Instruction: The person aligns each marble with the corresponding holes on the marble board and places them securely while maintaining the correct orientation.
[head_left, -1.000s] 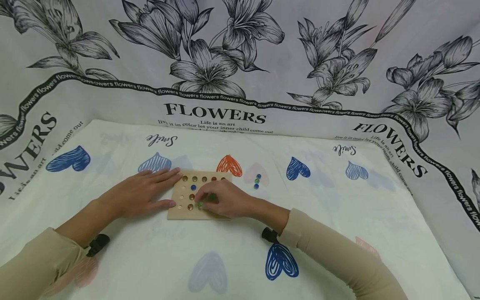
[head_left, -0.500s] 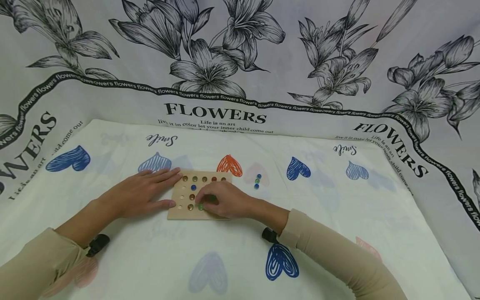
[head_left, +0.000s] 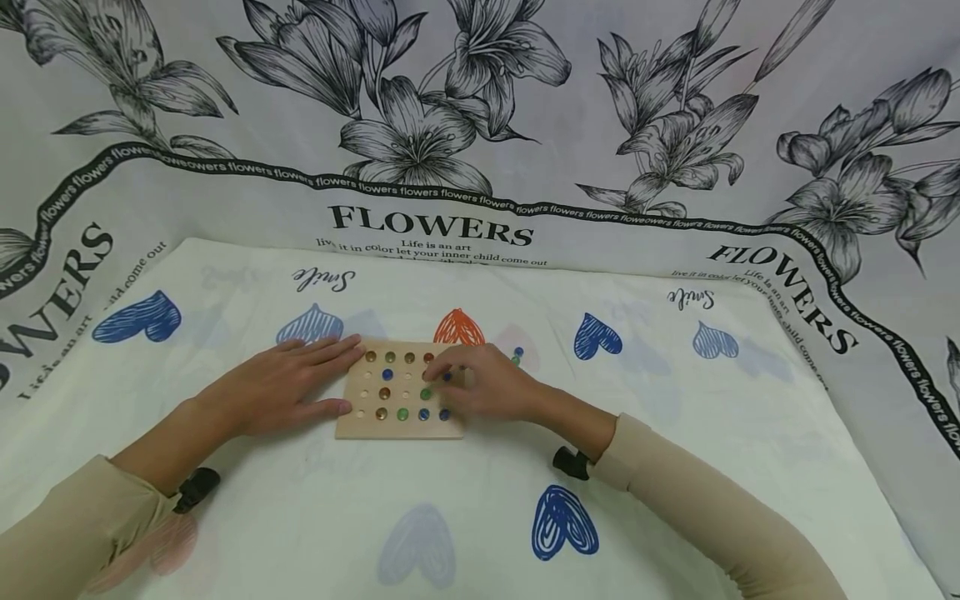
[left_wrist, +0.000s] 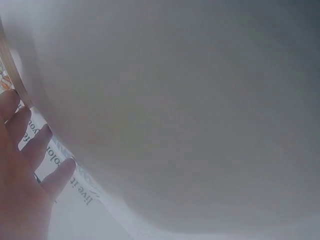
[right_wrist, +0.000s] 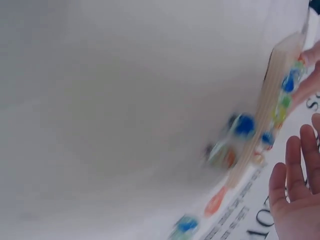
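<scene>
A flat wooden board (head_left: 352, 429) lies on the cloth, with rows of round holes holding glass marbles. A green marble (head_left: 402, 414) sits in the nearest row, between a brown marble (head_left: 382, 414) and a blue one (head_left: 424, 414). My left hand (head_left: 288, 387) lies flat, its fingertips and thumb at the board's left edge; its fingers also show in the left wrist view. Over the board's right side hovers my right hand (head_left: 491, 387), hiding some marbles. Its fingers look loosely bent, with no marble visible between them; the right wrist view shows them fairly straight.
Loose marbles (head_left: 518, 352) lie right of the board, partly hidden behind my right hand. White cloth with printed hearts (head_left: 597, 335) covers the table. A flower-printed curtain (head_left: 420, 150) hangs behind it. Blurred marbles (right_wrist: 244, 125) show beside the board in the right wrist view.
My right hand has let go of the green marble in the nearest row and moved right, uncovering the blue marbles beside it. My left hand has stayed put.
</scene>
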